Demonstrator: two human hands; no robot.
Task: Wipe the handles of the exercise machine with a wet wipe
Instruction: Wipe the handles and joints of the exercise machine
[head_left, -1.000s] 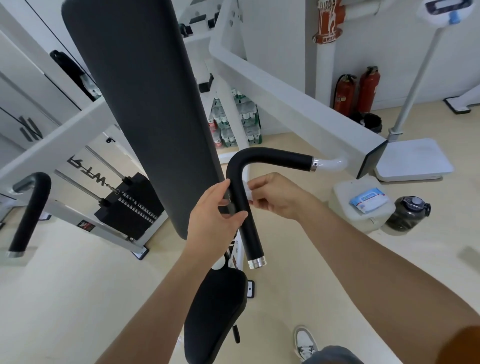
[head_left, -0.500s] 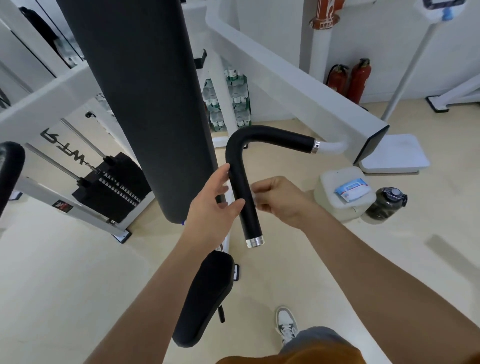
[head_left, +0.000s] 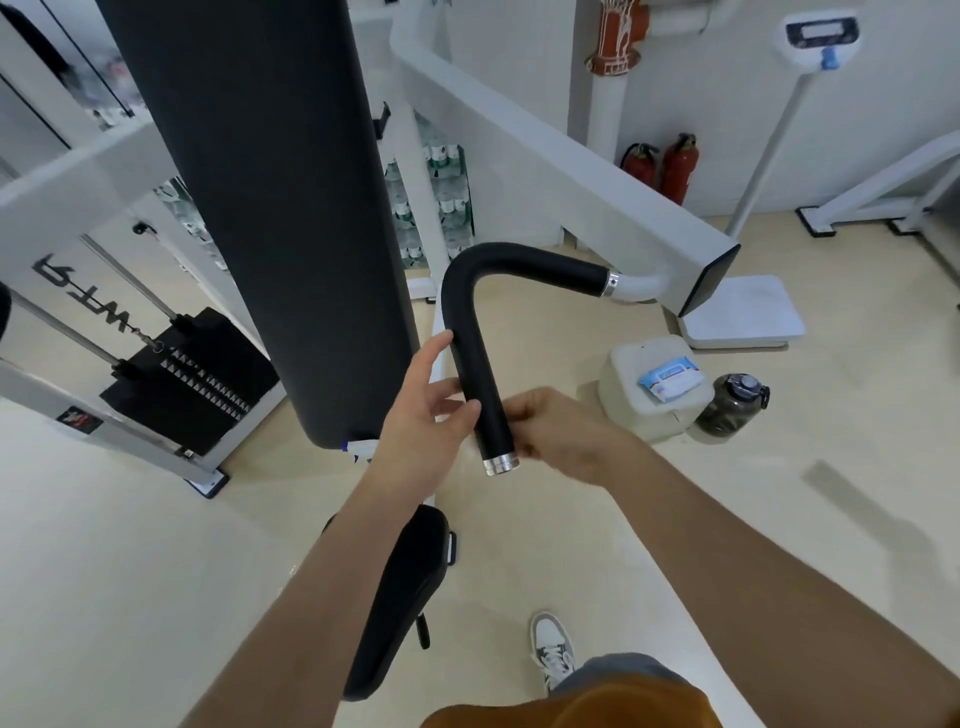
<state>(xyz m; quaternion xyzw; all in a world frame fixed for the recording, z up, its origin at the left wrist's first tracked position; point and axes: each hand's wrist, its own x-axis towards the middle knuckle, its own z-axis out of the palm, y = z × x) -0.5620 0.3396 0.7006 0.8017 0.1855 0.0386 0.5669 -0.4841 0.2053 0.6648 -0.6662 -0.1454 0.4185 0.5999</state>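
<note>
The black L-shaped handle (head_left: 470, 332) of the exercise machine juts out from a white arm and bends down to a metal end cap (head_left: 501, 464). My left hand (head_left: 423, 415) holds its lower stretch from the left, thumb across the front and fingers up along the side. On the right, my right hand (head_left: 553, 428) is closed against the same stretch just above the cap. The wet wipe stays hidden under its fingers.
A pack of wipes (head_left: 670, 376) lies on a white container (head_left: 623, 402) with a dark bottle (head_left: 732, 410) beside it. The tall black back pad (head_left: 260, 208), the seat (head_left: 400, 597) and the weight stack (head_left: 192, 379) stand to the left. My shoe (head_left: 553, 649) is on the floor.
Both hands have slid down the vertical part of the handle, from its middle to just above the metal end cap. The view has shifted with my head.
</note>
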